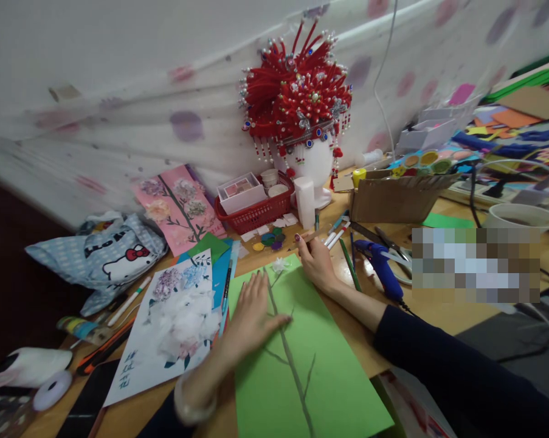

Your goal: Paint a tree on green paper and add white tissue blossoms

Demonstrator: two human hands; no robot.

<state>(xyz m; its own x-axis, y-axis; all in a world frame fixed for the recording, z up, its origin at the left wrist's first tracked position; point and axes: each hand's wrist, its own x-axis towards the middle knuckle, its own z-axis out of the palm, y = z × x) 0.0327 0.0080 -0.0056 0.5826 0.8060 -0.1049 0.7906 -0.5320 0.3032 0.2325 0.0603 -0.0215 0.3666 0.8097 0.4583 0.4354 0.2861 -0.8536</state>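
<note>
Open and flat, left hand rests on the green sheet, lower centre of frame; right hand curls at the sheet's upper right corner, grip contents indeterminable.

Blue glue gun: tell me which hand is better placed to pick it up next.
Probably the right hand: it is nearer the glue gun, while the left hand lies spread on the green sheet.
</note>
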